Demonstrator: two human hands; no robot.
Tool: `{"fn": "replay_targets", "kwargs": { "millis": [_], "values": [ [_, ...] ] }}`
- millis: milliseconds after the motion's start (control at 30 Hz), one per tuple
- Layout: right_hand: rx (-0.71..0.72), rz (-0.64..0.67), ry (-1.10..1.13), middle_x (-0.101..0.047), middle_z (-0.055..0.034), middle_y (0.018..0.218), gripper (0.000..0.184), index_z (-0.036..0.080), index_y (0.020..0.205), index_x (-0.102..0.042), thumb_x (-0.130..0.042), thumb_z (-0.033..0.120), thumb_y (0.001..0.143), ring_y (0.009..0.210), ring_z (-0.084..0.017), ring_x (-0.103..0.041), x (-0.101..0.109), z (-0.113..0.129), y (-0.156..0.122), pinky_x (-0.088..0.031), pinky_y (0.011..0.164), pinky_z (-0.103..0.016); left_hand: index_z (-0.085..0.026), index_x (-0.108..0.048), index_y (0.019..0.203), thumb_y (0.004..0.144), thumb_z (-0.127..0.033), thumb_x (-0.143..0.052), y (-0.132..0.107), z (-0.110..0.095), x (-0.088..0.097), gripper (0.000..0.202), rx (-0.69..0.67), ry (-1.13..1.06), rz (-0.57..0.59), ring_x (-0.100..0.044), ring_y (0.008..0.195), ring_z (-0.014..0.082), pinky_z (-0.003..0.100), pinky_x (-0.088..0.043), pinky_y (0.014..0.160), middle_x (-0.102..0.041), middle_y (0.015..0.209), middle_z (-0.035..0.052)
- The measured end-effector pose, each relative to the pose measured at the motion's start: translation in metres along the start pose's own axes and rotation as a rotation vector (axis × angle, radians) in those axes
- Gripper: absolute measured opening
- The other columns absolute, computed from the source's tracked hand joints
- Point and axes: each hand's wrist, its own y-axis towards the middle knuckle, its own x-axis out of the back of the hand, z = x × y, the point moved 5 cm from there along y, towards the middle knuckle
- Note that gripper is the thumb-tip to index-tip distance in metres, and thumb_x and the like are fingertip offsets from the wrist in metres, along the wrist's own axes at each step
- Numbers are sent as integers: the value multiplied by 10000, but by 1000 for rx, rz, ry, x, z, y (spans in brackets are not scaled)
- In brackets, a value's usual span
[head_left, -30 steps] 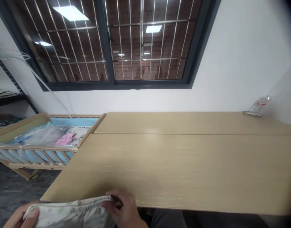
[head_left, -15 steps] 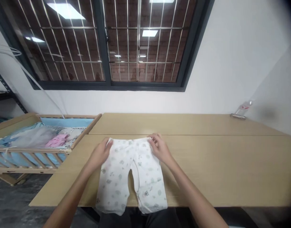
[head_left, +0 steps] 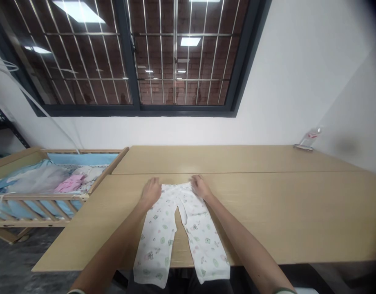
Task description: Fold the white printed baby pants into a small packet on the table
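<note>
A pair of small white baby trousers (head_left: 172, 228) with a green and grey print lies flat on the wooden table (head_left: 267, 212). The waistband points away from me and the two legs spread towards the near edge, their cuffs hanging slightly over it. My left hand (head_left: 151, 192) pinches the left corner of the waistband. My right hand (head_left: 199, 185) pinches the right corner. Both arms reach straight forward over the garment's sides.
A wooden baby cot (head_left: 53, 192) with blue lining and several bundled clothes stands against the table's left end. A small clear object with a red mark (head_left: 307, 141) sits at the far right by the wall. A barred window (head_left: 139, 57) is ahead.
The trousers came up from my lap onto the table, then both hands slid the waistband farther from me. The legs have spread apart and lie flatter.
</note>
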Motion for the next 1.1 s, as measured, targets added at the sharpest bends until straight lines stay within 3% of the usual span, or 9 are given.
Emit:
{"fn": "replay_targets", "kwargs": {
  "millis": [167, 267, 367, 567, 800, 967, 1100],
  "values": [
    [301, 194, -90, -692, -119, 1299, 347, 188, 1175, -724, -435, 190, 983, 1252, -258, -600, -4, 15, -18, -415, 1120, -402, -117, -394, 1506, 1024, -486, -329, -28, -22, -28, 611, -140, 53, 56, -331, 1493, 323, 426, -283, 1202, -407, 1588, 183],
    [302, 234, -155, -581, -117, 1474, 419, 183, 1324, -664, -391, 229, 1010, 1411, -275, -485, -8, 11, -22, -351, 1189, -444, -79, -319, 1555, 1008, -596, -275, -32, -19, -44, 753, -106, 81, 97, -220, 1538, 382, 513, -242, 1213, -274, 1648, 221],
    [239, 276, -211, -459, -112, 1573, 489, 168, 1468, -545, -361, 298, 1034, 1506, -292, -351, -14, 0, -18, -273, 1234, -479, -82, -273, 1578, 975, -701, -223, -23, -9, -51, 866, -81, 93, 119, -170, 1555, 368, 523, -209, 1224, -194, 1673, 210],
    [235, 322, -236, -378, -91, 1619, 534, 180, 1544, -444, -303, 355, 1059, 1539, -269, -274, -28, -14, 4, -223, 1258, -453, -59, -227, 1587, 936, -768, -197, 5, 7, -50, 964, -29, 111, 128, -136, 1565, 349, 511, -177, 1232, -165, 1672, 221],
    [140, 296, -117, -394, -77, 1614, 502, 201, 1516, -486, -372, 298, 1036, 1548, -251, -246, -40, -24, 34, -195, 1275, -452, -44, -214, 1589, 953, -725, -198, 27, 8, -49, 933, 26, 124, 125, -131, 1562, 373, 523, -184, 1230, -177, 1665, 238],
    [25, 269, 48, -480, -72, 1564, 444, 235, 1414, -601, -513, 277, 981, 1523, -264, -317, -40, -29, 50, -220, 1265, -479, -38, -283, 1565, 962, -697, -289, 36, 7, -36, 893, 31, 97, 109, -201, 1534, 426, 577, -194, 1219, -229, 1644, 270],
    [-59, 206, 189, -610, -115, 1443, 390, 193, 1295, -676, -599, 213, 913, 1400, -266, -511, -28, -32, 57, -371, 1191, -457, -20, -331, 1525, 1005, -559, -377, 23, -16, -11, 750, -32, 49, 57, -275, 1503, 421, 537, -226, 1215, -353, 1594, 268]
  ]
}}
